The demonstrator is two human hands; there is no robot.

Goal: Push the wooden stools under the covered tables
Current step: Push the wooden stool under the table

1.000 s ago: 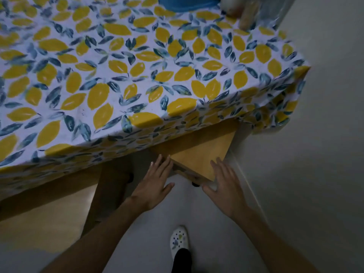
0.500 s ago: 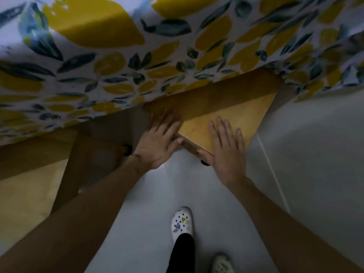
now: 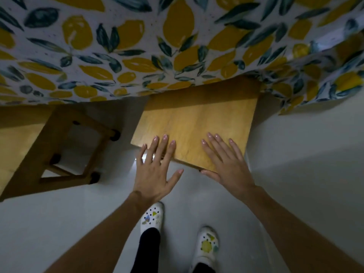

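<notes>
two stools are showing. left of the grip, a second stool [image 3: 49, 152] is sitting partly under the counter's cloth [image 3: 137, 46]. the left hand [image 3: 155, 170] and right hand [image 3: 226, 164] are lying flat and open, closed on nothing, fingers resting on the near edge of the stool [image 3: 197, 125], half under the counter. pushing seems underway; next it probably needs a straight forward shove.

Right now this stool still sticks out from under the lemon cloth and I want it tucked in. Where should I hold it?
Take the stool seat by its near edge, from your side, one palm toward each corner. That flat edge faces you; the far edge is already under the tablecloth.
</notes>
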